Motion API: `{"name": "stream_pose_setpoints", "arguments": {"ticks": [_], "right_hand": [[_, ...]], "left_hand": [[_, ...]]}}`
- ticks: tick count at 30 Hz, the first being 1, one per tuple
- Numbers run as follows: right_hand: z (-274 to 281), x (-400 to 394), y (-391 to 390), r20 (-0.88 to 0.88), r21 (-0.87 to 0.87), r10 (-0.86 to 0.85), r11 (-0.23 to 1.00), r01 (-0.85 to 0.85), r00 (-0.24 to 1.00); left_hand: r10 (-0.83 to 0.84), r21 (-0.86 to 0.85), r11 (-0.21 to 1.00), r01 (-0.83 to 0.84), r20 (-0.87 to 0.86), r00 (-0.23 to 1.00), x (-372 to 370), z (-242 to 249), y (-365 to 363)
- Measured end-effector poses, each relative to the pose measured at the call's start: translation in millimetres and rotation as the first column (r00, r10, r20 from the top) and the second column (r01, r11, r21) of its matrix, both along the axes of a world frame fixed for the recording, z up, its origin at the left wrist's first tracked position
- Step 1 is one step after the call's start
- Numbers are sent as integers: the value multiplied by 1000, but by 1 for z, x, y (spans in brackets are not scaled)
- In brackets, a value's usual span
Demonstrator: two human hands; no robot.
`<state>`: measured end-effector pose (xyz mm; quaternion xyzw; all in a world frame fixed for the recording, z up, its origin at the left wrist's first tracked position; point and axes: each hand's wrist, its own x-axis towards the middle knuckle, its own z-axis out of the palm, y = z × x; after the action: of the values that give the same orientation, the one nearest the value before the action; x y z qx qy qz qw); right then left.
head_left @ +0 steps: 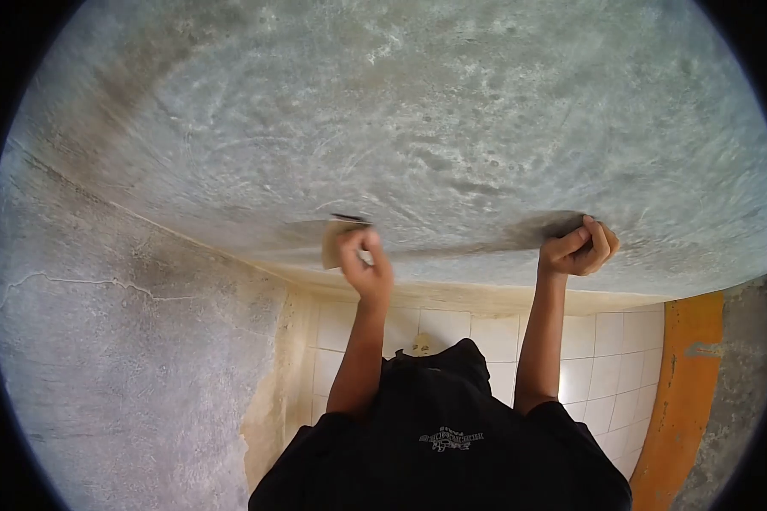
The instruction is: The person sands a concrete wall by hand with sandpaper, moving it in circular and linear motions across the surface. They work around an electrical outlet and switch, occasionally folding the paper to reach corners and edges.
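My left hand (pixel 366 260) is closed in a pinch on a small beige sheet, seemingly sandpaper (pixel 332 244), dark along its upper edge. Sheet and hand are slightly blurred, close against the grey plastered wall (pixel 435 128). To the right, my right hand (pixel 579 245) is curled into a loose fist at the same wall, a dark shadow beside it. Nothing shows in the hollow between its fingers and palm.
A cracked grey side wall (pixel 145 341) meets the plastered wall on the left. Below lies a white tiled floor (pixel 579 336). An orange painted strip (pixel 690 375) runs down the right side. My black shirt (pixel 435 451) fills the bottom.
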<state>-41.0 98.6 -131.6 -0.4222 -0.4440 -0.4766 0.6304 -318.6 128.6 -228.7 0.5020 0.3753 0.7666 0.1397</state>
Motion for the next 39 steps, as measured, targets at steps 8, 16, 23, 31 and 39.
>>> {"name": "stream_pose_setpoints", "arguments": {"ticks": [8,16,23,31,39], "right_hand": [[-2,1,1,-5,9,1,1000,-1,1000],[-1,0,-1,-10,2,-16,1000,16,1000],[0,0,-2,9,4,-6,1000,6,1000],[0,2,-4,14,-19,94,995,-94,995],[6,1,-12,-27,-78,183,980,-185,983]], "left_hand": [[0,142,988,69,-434,901,6,38,-7],[-75,131,980,149,-448,891,9,68,-9],[-174,144,965,221,-283,943,23,97,-16],[-127,288,932,220,-311,942,50,119,-16],[-108,280,932,230,-391,914,66,138,-22]]}}
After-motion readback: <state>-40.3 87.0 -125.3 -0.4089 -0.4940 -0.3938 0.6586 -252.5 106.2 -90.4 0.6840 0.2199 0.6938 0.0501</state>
